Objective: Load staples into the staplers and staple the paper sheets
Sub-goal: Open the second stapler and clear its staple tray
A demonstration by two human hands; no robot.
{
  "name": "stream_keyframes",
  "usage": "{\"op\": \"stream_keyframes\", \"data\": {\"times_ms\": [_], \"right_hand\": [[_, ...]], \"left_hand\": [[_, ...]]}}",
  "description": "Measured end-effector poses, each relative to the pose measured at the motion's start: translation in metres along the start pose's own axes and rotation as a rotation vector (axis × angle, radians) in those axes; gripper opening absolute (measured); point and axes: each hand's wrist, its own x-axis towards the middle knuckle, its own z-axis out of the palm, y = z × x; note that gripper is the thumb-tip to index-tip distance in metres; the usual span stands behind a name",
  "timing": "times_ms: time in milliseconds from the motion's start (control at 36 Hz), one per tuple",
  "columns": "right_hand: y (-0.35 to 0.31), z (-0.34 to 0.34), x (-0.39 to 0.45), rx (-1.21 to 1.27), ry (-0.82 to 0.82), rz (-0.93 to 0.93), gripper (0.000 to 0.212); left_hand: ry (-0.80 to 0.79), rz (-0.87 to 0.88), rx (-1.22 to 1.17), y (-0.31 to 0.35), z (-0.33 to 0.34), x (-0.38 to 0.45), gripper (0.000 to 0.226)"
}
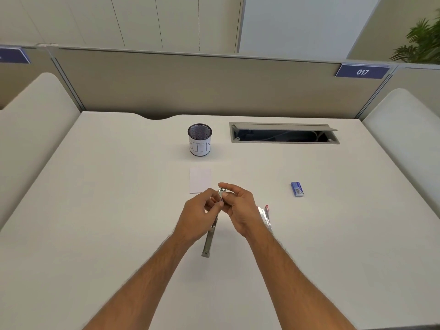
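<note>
**Staple load in progress, mid-desk**

White desk (pixel 95 210), cubicle divider behind. Both hands meet at centre: left hand (pixel 197 216) and right hand (pixel 239 208) pinch an opened metal stapler (pixel 209 241), likely steadying the magazine. Second stapler (pixel 265 216) at 3 o'clock, staple box (pixel 297 189) at 2, paper sheets (pixel 200 180) at 12.

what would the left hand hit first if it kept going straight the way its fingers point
Most likely the right hand: the left hand points up and right, with its fingertips already at the small metal piece both hands hold. Depth is hard to judge, so this is only probable.
</note>
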Motion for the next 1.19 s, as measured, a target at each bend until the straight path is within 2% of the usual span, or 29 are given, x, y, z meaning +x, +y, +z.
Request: {"op": "stream_keyframes", "data": {"times_ms": [139,222,306,389,472,583,667,778,861,1000,1111,1194], "right_hand": [[0.004,0.008,0.003,-0.004,0.010,0.032,0.026],[0.008,0.009,0.006,-0.026,0.022,0.038,0.026],[0.009,0.009,0.008,-0.056,0.053,0.040,0.027],[0.005,0.008,0.009,-0.056,0.079,0.033,0.029],[-0.001,0.007,0.011,-0.020,0.118,0.022,0.026],[-0.008,0.005,0.016,0.040,0.149,0.022,0.024],[-0.008,0.006,0.017,0.036,0.144,0.021,0.026],[-0.006,0.006,0.018,0.018,0.126,0.007,0.026],[-0.007,0.006,0.020,0.000,0.091,-0.025,0.024],[-0.011,0.007,0.020,-0.059,0.040,-0.102,0.023],[-0.013,0.009,0.019,-0.090,-0.002,-0.126,0.025],[-0.013,0.010,0.018,-0.103,-0.017,-0.129,0.025]], "left_hand": [[0.086,0.075,0.201,-0.006,0.002,0.004,0.004],[0.081,0.128,0.244,-0.006,-0.001,0.005,0.007],[0.064,0.135,0.206,-0.007,-0.005,0.003,0.007],[0.077,0.149,0.145,-0.005,-0.006,0.000,0.022],[0.089,0.172,0.078,-0.003,-0.008,-0.004,0.024],[0.093,0.199,0.030,-0.005,-0.009,-0.009,0.044],[0.088,0.184,0.009,-0.005,-0.010,-0.010,0.045],[0.115,0.125,-0.065,-0.003,-0.010,-0.009,0.031],[0.107,0.008,-0.040,-0.009,-0.010,-0.006,0.025],[-0.124,-0.275,-0.229,-0.019,-0.012,-0.007,0.023],[-0.135,-0.297,-0.366,-0.015,-0.007,-0.006,0.012],[-0.125,-0.317,-0.422,-0.012,-0.004,-0.001,0.012]]}}
